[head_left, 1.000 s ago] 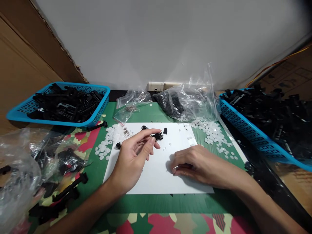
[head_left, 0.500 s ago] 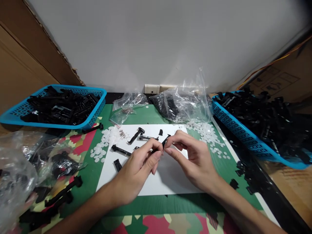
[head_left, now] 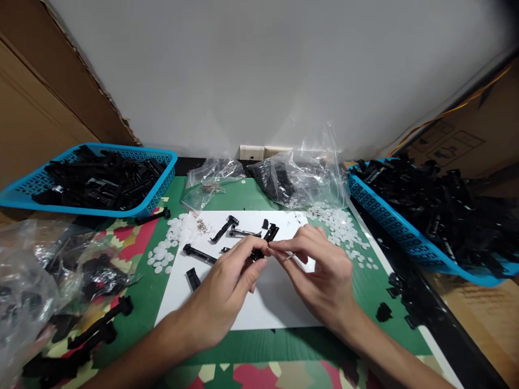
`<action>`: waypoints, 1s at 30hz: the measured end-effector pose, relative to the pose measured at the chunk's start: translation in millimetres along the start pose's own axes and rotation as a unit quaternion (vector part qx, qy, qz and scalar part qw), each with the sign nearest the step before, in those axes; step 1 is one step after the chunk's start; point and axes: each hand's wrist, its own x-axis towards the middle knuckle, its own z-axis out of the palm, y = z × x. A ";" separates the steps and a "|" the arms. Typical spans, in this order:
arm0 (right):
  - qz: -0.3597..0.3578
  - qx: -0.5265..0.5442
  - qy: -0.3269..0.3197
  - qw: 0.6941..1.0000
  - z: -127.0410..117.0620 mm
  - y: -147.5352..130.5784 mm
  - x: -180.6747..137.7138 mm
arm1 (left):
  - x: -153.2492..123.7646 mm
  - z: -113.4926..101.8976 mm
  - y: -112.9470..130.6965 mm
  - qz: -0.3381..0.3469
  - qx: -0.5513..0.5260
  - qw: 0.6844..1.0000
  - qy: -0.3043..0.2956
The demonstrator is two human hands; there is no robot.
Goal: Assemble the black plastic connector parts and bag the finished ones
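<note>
the black plastic part (head_left: 271, 233) is narrow and dark, slightly glossy, with a slotted-looking upper end that sticks up past the fingertips at a slant. its lower end is hidden by fingers. it is held up over the white sheet (head_left: 275, 302), between the two hands, towards the sheet's far edge.

the left hand (head_left: 227, 289) is mostly curled, thumb and forefinger closed on the part, gripping it from the side. the right hand (head_left: 324, 273) has its thumb and forefinger drawn close together right at the part, the other fingers bent; a slim pale sliver (head_left: 289, 256) shows along them. from where i stand i cannot tell whether that pinch is closed on anything.

on the sheet, just beyond the left hand, a loose black piece (head_left: 224, 229) lies at an angle, with a longer one (head_left: 199, 253) nearer the left edge. a scatter of fine pins (head_left: 204, 227) sits by the sheet's far left corner. white discs (head_left: 343, 232) are spread over the green tabletop (head_left: 227, 348) to the right, near a blue basket (head_left: 389, 221) heaped with black parts.
</note>
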 end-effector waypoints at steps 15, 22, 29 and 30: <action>-0.063 -0.082 0.007 0.995 5.0 -6.3 -4.6 | -1.2 1.7 0.3 0.094 0.146 0.984 0.042; -0.005 -0.021 0.008 1.000 5.5 -12.6 -5.7 | -1.7 -0.6 -5.2 0.107 0.189 0.975 0.036; 0.103 0.067 0.001 0.992 1.9 -11.9 -3.8 | -1.7 1.4 -6.1 0.079 0.147 0.985 0.047; 0.109 0.080 0.004 0.991 1.0 -11.2 -3.4 | -2.2 2.0 -6.2 0.064 0.127 0.989 0.052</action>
